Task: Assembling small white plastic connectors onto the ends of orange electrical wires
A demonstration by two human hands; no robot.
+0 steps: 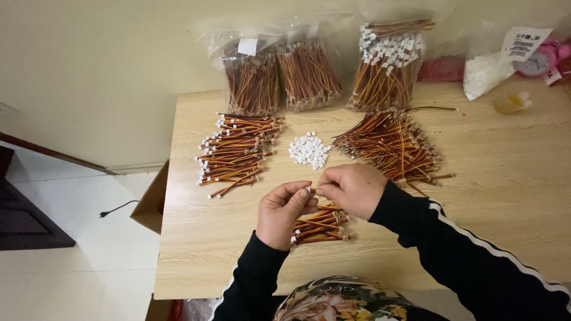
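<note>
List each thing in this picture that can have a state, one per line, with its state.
Left hand: pinching a small white plug.
Right hand: pinching the same spot, fingertips meeting the left's.
Plug heap: loose on the table.
Left wire pile: plugs fitted.
Right wire pile: loose.
Bags: upright, full.

You sat at what looked like a home workbench for small piecework rather than a factory: a plain light-wood table pushed against a bare cream wall, over a white tiled floor. Bagged wire bundles leaned on the wall, loose wire heaps and white connectors covered the top, and a cardboard box stood beside it.
</note>
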